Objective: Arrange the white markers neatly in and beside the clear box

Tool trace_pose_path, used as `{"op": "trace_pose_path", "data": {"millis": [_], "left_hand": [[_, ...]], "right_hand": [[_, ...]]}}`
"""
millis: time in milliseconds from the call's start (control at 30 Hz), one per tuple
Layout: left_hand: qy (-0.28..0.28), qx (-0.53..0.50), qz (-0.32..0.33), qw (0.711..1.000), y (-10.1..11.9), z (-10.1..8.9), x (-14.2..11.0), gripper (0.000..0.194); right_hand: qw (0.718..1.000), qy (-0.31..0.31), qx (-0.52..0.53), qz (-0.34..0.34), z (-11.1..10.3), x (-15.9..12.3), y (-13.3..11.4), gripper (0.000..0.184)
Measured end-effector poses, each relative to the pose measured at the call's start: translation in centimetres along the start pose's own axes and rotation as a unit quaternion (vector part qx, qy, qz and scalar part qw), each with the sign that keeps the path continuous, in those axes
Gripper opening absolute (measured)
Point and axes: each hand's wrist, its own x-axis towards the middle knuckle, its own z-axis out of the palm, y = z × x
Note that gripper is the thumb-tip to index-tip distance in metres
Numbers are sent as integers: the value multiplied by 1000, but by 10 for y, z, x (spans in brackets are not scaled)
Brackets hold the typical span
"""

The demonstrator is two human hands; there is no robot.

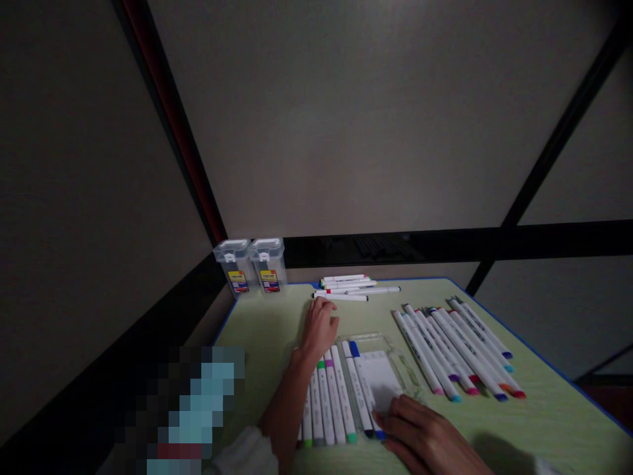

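Observation:
My left hand [320, 324] reaches to the back of the table, its thumb apart from the fingers. Its fingertips are close to a black-ended marker [346, 297] at the front of a small pile; I cannot tell whether they touch. Low in the view, my right hand [420, 429] has its thumb and fingers at the lower end of a blue-capped marker [363, 382]. That marker lies in a clear plastic case [368, 337] beside a dark-ended marker [357, 389]. Several white markers [332, 396] lie side by side to the left, partly hidden by my left forearm.
Two clear lidded boxes [268, 264] with yellow labels stand at the back left. Several loose markers [455, 349] with coloured ends lie to the right on the pale green table [548, 409]. A wall panel [346, 132] rises behind the table.

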Motion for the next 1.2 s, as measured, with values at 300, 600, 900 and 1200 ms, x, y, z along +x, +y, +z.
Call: {"op": "trace_pose_path", "data": {"millis": [300,600,900,1200], "left_hand": [[-24,125,-5,992,-1,3,-4,36],[-76,165,-10,983,-4,8,0,50],[-143,155,-34,977,-7,10,6,60],[-125,146,-31,981,-6,11,7,61]], "right_hand": [[1000,-10,2,3,-1,-1,-1,14],[999,-46,12,19,-3,1,-3,18],[998,-44,37,28,-3,3,0,21],[999,-15,45,25,1,1,2,21]]}}
